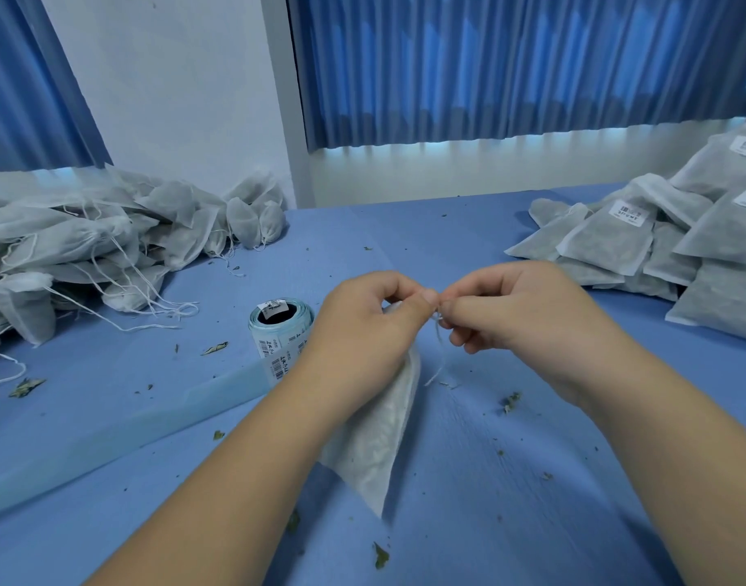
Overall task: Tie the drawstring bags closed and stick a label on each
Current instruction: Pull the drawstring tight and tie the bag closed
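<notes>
Drawstring is being pinched by left hand and right hand at the mouth of 1 bag; label roll is sitting just left, barcode text unreadable.

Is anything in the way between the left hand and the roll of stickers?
Nothing visible is. The label roll stands on the blue table just beside the left hand, with no object between them. That hand and the right hand both pinch the drawstring of the bag, though.
</notes>
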### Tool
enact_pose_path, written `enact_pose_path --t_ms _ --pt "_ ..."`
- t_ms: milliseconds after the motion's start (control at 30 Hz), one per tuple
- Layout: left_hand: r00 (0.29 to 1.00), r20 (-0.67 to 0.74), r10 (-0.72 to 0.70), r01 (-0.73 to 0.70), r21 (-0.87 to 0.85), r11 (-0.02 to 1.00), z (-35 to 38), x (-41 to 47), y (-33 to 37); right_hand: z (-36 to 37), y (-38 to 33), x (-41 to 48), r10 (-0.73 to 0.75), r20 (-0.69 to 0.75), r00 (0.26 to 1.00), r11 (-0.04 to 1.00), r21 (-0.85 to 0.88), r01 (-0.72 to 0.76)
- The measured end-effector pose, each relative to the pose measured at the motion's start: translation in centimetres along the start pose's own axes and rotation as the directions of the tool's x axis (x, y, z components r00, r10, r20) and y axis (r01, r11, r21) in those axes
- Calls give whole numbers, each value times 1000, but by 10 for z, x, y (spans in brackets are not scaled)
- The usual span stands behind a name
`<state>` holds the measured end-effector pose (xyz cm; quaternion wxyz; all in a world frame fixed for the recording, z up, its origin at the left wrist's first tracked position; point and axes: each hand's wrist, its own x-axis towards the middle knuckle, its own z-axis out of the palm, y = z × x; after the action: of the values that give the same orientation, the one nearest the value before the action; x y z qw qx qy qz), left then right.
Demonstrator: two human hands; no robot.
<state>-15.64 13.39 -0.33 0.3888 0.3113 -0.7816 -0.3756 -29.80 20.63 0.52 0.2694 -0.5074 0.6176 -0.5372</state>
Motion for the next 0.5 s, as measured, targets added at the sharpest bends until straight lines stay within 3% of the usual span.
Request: enact_pose_path --t_ms 167,333,500 --pt "965 195 -178 223 -240 945 -7 0 1 1 -2 0 -34 -2 999 997 67 34" --pt "905 370 -211 366 -424 829 -8 3 -2 1 -7 -2 -74 14 997 990 121 72" --pt "860 468 -202 444 -493 749 -11 5 -6 4 -5 -2 -188 -70 980 982 -24 187"
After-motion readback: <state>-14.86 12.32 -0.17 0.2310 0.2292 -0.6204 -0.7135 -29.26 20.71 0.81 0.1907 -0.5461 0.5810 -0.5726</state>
